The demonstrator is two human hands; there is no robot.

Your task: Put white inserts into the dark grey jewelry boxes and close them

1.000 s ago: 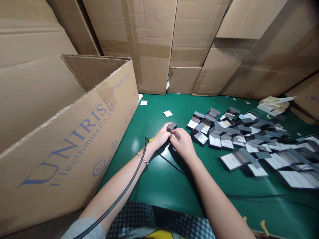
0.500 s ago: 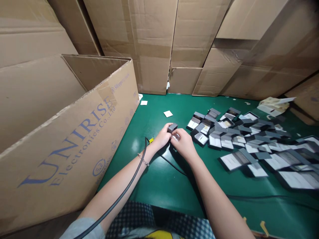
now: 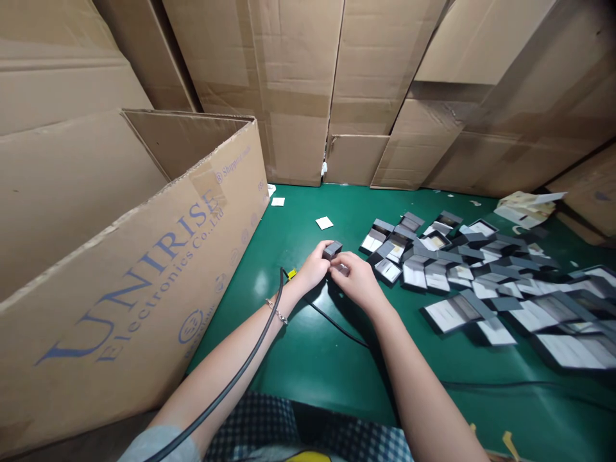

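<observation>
Over the middle of the green table, my left hand [image 3: 316, 268] is closed around a small dark grey box [image 3: 332, 250], whose top shows above the fingers. My right hand [image 3: 355, 276] presses its thumb and fingertips together against the near side of that box, where a small pale, shiny bit shows. Just what the right fingers pinch is partly hidden. A black cable [image 3: 240, 391] runs along my left forearm and bends near the wrist, with a yellow tag [image 3: 291, 274] beside it.
Many open dark boxes with white inserts [image 3: 437, 276] spread over the right of the green table [image 3: 289, 359]. A large printed carton [image 3: 158, 256] stands at left. Cardboard [image 3: 293, 96] walls the back. A white square card [image 3: 324, 222] lies beyond my hands.
Both hands stay together at the small box. The right fingers have shifted slightly against it. The view has tilted a little.
</observation>
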